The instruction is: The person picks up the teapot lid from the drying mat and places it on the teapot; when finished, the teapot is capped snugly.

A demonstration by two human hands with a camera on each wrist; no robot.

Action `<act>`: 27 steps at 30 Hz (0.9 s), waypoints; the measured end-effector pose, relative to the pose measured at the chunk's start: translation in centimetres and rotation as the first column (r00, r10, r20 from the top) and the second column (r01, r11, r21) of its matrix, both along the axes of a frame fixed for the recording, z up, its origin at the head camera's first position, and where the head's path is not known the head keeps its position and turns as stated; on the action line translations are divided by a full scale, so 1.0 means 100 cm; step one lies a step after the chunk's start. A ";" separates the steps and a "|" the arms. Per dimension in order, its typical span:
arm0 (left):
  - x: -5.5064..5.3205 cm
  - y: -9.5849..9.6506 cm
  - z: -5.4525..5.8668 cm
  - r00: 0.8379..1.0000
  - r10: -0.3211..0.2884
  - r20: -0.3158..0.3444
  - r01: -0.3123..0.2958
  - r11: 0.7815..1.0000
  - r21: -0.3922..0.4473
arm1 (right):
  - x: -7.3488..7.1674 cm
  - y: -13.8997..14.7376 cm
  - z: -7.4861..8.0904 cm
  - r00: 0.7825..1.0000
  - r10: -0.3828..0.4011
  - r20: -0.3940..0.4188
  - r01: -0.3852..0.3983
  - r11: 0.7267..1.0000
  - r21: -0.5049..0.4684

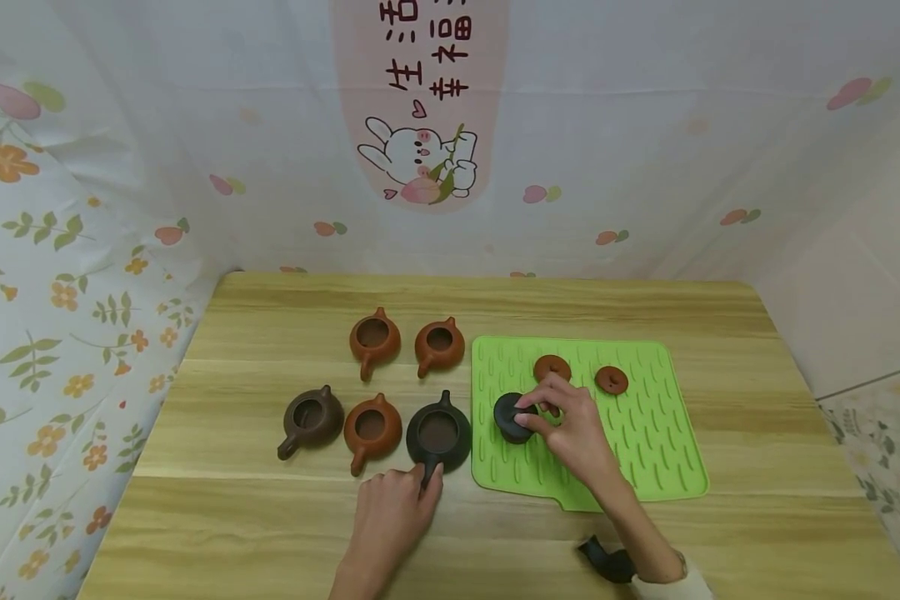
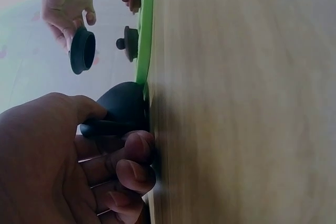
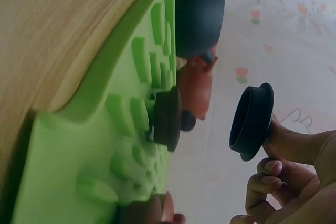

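Observation:
My left hand (image 1: 393, 510) pinches the handle of a black lidless teapot (image 1: 418, 421) standing on the table just left of the green mat. In the left wrist view, its thumb and fingers close around that handle. Above the mat, my right hand (image 1: 576, 421) holds a black lid (image 3: 252, 121) by its top, the hollow underside showing in both wrist views. Below this lid, a dark brown lid (image 3: 168, 120) rests knob-up on the mat, mostly covered from the head camera. Two reddish-brown lids (image 1: 552, 367) (image 1: 612, 381) also lie there, one partly behind my right fingers.
Left of the black teapot stand a reddish-brown teapot (image 1: 372, 428) and a dark brown teapot (image 1: 312, 418), both lidless. Farther back are two more reddish-brown teapots (image 1: 384, 334) (image 1: 450, 347). The ribbed green mat (image 1: 660, 467) covers the table's right-centre. A black curved object (image 1: 607, 562) appears beside my right forearm.

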State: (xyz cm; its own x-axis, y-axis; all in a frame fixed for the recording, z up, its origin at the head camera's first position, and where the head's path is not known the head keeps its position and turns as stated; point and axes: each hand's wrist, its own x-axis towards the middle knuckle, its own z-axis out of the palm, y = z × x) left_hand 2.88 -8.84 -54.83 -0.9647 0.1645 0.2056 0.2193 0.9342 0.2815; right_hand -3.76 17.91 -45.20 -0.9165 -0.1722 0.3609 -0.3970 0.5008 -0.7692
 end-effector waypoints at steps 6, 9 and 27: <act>0.000 -0.001 -0.001 1.000 -0.010 -0.028 0.010 1.000 0.029 | 0.001 -0.011 0.000 1.000 0.023 -0.005 -0.023 1.000 0.020; 0.000 -0.001 0.000 0.999 -0.015 -0.041 0.017 0.999 0.042 | 0.001 -0.019 0.000 0.999 0.025 -0.047 -0.022 0.998 0.062; 0.000 -0.002 -0.006 0.998 -0.033 -0.045 0.033 0.999 0.002 | -0.003 -0.050 0.001 0.992 0.105 -0.066 -0.095 0.986 0.138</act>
State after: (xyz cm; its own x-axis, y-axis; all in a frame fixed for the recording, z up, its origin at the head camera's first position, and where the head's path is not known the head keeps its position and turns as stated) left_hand 2.86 -9.08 -55.41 -0.9487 0.1954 0.2487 0.2623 0.9256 0.2731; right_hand -4.02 12.89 -45.13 -0.8645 -0.3129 0.3934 -0.5026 0.5526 -0.6649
